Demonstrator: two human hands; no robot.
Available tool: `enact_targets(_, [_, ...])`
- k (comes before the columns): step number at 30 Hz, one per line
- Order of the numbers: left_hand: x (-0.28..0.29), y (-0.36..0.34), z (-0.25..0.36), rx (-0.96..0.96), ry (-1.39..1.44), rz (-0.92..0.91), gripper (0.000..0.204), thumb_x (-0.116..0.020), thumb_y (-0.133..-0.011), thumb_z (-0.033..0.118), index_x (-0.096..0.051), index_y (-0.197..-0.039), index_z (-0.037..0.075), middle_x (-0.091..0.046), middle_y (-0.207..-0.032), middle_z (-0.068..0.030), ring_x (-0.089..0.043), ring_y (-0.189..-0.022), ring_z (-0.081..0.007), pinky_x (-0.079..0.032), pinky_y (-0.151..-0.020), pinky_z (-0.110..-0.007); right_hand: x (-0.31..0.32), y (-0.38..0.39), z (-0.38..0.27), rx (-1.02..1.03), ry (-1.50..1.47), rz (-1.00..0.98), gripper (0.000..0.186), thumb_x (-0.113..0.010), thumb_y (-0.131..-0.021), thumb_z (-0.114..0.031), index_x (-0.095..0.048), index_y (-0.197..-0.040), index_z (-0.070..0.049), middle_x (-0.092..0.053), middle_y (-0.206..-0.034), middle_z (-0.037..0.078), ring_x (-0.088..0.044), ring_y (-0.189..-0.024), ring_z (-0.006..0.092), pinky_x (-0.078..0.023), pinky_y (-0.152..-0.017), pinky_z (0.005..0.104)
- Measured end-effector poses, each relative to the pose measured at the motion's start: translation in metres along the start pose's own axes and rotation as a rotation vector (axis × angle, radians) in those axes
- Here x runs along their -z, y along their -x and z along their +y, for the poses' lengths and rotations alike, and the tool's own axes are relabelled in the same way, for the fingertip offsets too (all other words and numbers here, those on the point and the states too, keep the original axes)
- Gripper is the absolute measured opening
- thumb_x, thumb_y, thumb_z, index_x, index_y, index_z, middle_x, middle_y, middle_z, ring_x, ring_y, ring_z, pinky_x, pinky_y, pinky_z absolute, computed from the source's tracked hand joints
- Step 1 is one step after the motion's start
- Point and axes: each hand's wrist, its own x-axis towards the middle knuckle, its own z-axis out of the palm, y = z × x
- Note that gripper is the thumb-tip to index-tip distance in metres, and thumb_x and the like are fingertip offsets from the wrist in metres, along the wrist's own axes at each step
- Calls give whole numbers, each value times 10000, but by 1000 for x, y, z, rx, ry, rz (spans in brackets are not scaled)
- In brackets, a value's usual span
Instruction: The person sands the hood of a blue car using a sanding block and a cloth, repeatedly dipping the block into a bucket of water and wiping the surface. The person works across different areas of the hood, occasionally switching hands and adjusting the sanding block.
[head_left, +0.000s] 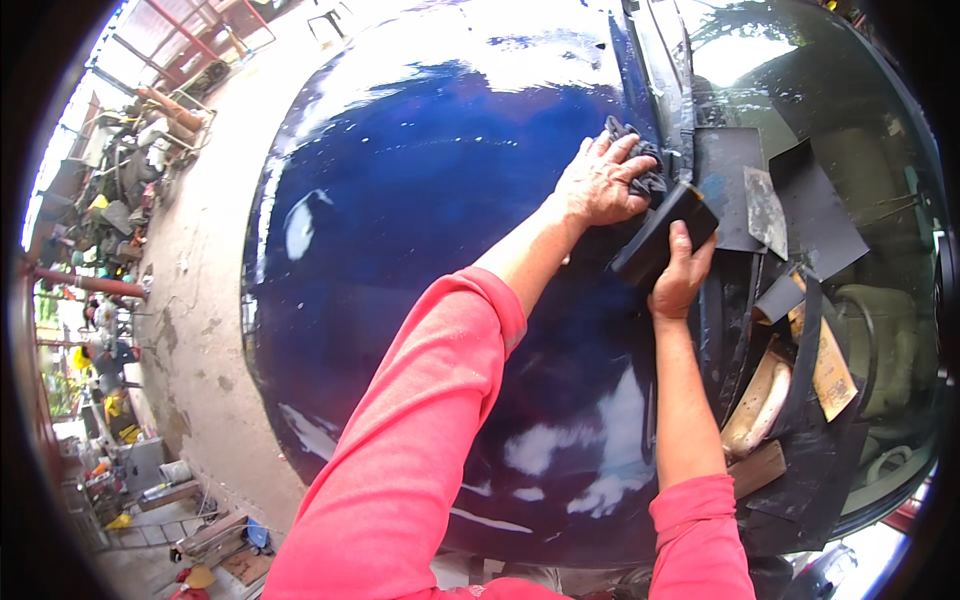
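Note:
A glossy dark blue car hood [400, 230] fills the middle of the head view, with water drops and bright reflections on it. My left hand [600, 185] presses a crumpled dark grey cloth [648, 180] onto the hood near its windshield-side edge. Just beside it, my right hand [682, 268] grips a black rectangular block [665, 235], thumb on top and fingers hidden underneath. The block is tilted over the hood's edge, close to the cloth.
Dark sandpaper sheets [815, 205] and a grey scraper-like plate [765, 212] lie on the windshield [880, 130]. Below them are a wooden-handled tool [760, 395], a yellowish flat piece [828, 365] and a brown block [758, 468]. Concrete floor [195, 330] and piled clutter [120, 200] are at left.

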Motion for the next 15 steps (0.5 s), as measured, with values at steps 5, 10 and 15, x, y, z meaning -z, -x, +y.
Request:
enact_targets(5, [9,60,38,-6,-7,-94,728,-725,-875,497,-603,-1567,306,-428,-1737,-149,-372,-1593,-485,-236,-1323,-643,6,-10,-17,-270,-440,88,433,-614,-1083,-335,-605,-1373,-14,-673,-1241,114,-702,-1090,216,-566,-988,373])
enact_targets(10, [26,144,109,-113,62,-32,632,-776,-882,433,-660,-1483,275,-511,-1661,-168,-450,-1522,-526,-325,-1269,-686,41,42,-72,-548,-809,286,369,-597,-1104,-408,-699,-1287,-104,-715,-1176,28,-711,-1092,154,-559,-985,332])
enact_targets(15, [61,270,180,-260,210,-166,693,-839,-782,336,-672,-1450,261,-492,-1670,-148,-434,-1529,-499,-336,-1259,-691,138,205,-129,-537,-520,76,474,-617,-1101,-312,-577,-1495,-51,-664,-1292,43,-653,-1176,145,-531,-1035,335])
